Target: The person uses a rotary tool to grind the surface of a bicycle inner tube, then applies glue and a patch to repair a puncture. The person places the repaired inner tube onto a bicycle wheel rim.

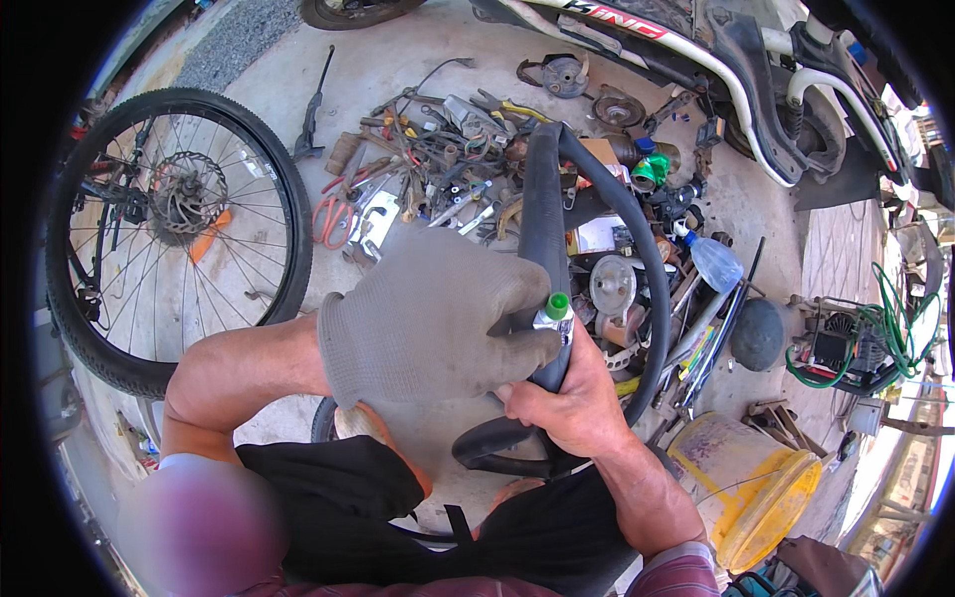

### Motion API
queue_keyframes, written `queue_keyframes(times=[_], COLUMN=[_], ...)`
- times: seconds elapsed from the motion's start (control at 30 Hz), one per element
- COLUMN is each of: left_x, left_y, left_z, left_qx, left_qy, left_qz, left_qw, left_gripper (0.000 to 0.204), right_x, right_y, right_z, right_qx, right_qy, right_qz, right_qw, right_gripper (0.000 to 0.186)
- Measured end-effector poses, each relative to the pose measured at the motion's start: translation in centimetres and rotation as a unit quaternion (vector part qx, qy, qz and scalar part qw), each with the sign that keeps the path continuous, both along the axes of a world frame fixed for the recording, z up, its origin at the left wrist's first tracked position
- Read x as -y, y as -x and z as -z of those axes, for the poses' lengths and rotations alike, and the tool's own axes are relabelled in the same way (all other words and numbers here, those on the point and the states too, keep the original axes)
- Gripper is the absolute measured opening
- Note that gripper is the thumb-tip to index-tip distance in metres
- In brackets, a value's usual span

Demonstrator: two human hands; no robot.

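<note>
My left hand [433,316], in a grey knit glove, is closed with thumb and fingertips on a small silvery-white tube with a green cap [557,306]. The little tube is right against a black bicycle inner tube [542,194], its capped end tilted up. Bare and closed, my right hand [575,410] grips the inner tube just below, thumb lying across it. The inner tube loops up, over to the right and down again, its lower part curling above my lap. What the gloved palm covers is hidden.
A bicycle wheel with a disc rotor [189,194] is at left. Ahead lies a heap of tools and metal parts [438,144]. A plastic bottle [714,261], a yellow-rimmed bucket [771,507] and a green-corded machine [846,343] are at right. A white motorbike frame [741,114] is at far right.
</note>
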State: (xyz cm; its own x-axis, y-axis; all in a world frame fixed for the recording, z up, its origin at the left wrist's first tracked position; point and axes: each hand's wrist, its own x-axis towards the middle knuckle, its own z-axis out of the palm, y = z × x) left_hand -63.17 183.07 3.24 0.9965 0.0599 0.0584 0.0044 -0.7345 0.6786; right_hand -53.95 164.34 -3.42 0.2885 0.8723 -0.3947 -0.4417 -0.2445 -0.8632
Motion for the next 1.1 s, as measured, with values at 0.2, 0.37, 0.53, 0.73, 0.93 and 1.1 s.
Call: queue_keyframes(times=[0.2, 0.37, 0.53, 0.73, 0.93, 1.1], left_x=[-0.8, -0.1, -0.2, -0.5, -0.7, -0.4], left_y=[0.0, 0.0, 0.4, 0.3, 0.8, 0.7], left_z=[-0.7, -0.2, -0.3, 0.5, 0.9, 0.7], left_qx=[-0.034, -0.061, -0.078, -0.05, -0.1, -0.061], left_qy=[-0.004, 0.01, 0.058, 0.038, 0.13, 0.097], left_qz=[-0.053, -0.048, -0.034, -0.035, -0.112, -0.018], left_qw=[0.998, 0.997, 0.995, 0.997, 0.98, 0.993], left_gripper=[0.031, 0.033, 0.033, 0.03, 0.027, 0.026], right_x=[0.2, 0.2, 0.0, 0.2, 0.2, 0.2], right_y=[-0.2, -0.4, -0.4, -0.8, -1.0, -1.3], right_z=[-0.1, -0.2, -0.3, 0.0, 0.2, 0.1], right_qx=[-0.001, -0.009, -0.02, -0.083, -0.124, -0.141], right_qy=[0.008, 0.035, 0.002, -0.004, -0.028, -0.041], right_qz=[-0.004, -0.014, 0.006, 0.015, 0.026, 0.015], right_qw=[1.0, 0.999, 1.0, 0.996, 0.992, 0.989], right_gripper=[0.071, 0.072, 0.072, 0.075, 0.076, 0.078])
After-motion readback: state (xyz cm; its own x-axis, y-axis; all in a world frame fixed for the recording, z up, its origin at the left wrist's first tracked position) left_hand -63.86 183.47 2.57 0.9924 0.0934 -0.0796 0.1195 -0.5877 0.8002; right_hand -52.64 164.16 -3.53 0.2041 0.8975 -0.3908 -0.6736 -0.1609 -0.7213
